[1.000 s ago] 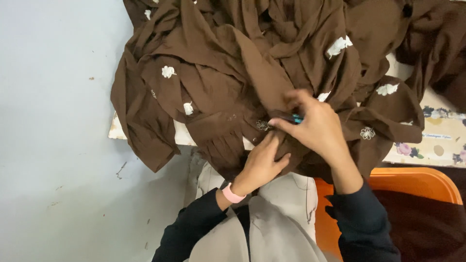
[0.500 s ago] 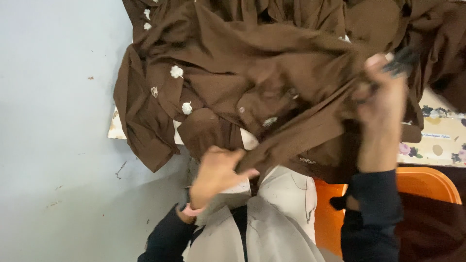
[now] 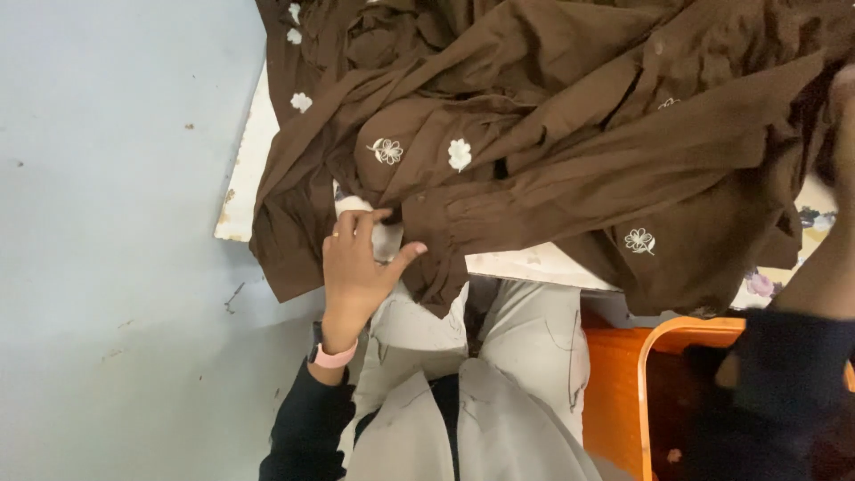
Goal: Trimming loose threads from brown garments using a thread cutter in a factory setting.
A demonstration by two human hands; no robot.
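Brown cloth, embroidered with white flowers, is pinched at its lower hem by the left hand (image 3: 356, 267), thumb spread wide, fingers curled on the fold. Since a moment ago the brown garment (image 3: 570, 151) has been pulled out flatter across the table edge (image 3: 534, 264). The right hand (image 3: 842, 125), lifted at the garment's far right, is mostly cut off; its hold I cannot tell. An orange crate (image 3: 623, 392) sits below the garment.

A garment workshop: embroidered brown garments (image 3: 552, 134) heaped on a worktable (image 3: 245, 160), orange crate (image 3: 623, 392) alongside.
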